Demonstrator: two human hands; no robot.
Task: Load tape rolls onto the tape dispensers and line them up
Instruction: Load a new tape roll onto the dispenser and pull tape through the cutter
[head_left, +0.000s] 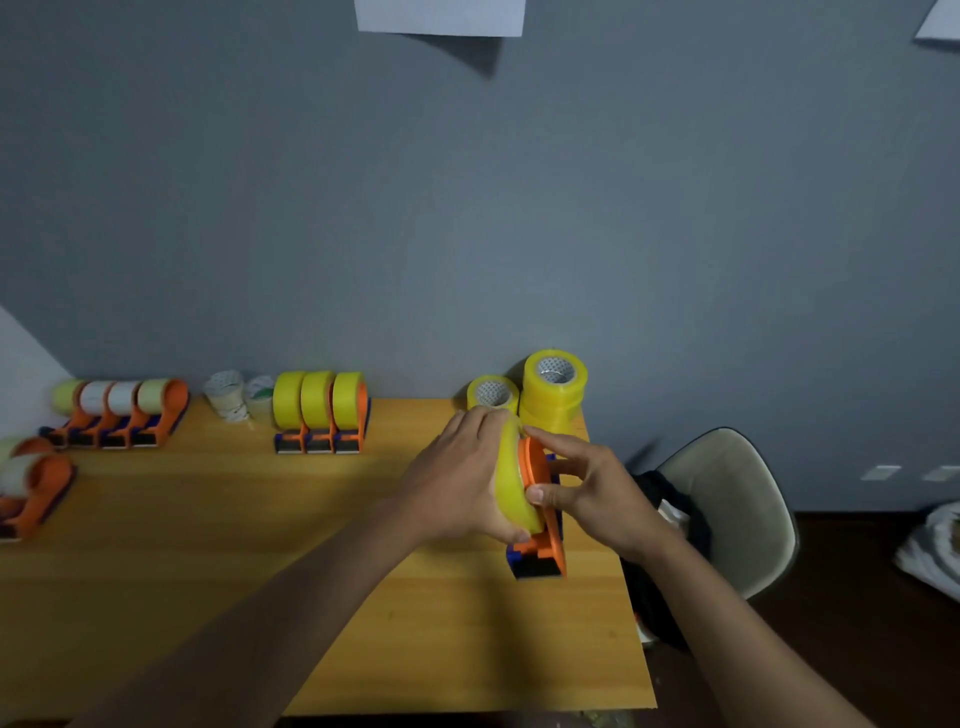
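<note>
the tape roll (511, 480) in work is translucent yellow, seen edge-on, standing against the left face of an orange dispenser (540, 512) with a blue and black base. both sit over the right part of the wooden table (260, 545), near its right edge.

left hand (457, 483): fingers curled round the roll's far left side, gripping it. right hand (587, 488): thumb and fingers pinch the orange plate of the dispenser from the right.

counts, left to right:
- far left edge: two orange dispensers (36, 483) with pale rolls, partly cut off and blurred.
- back left: a row of four orange dispensers (122, 413), touching side by side, holding pale white-green rolls.
- just beside that row: two loose whitish rolls (236, 392), blurred.
- back centre: three dispensers (319, 413) in a tight row, each loaded with a yellow roll.
- back right corner: a single yellow roll (492, 393) lying flat, and beside it a taller stack of yellow rolls (555, 389); number in the stack cannot be told.

off the table to the right: a pale chair (737, 504) with dark cloth (670, 499) on it. grey wall (467, 208) behind, with white paper (440, 15) at the top.
</note>
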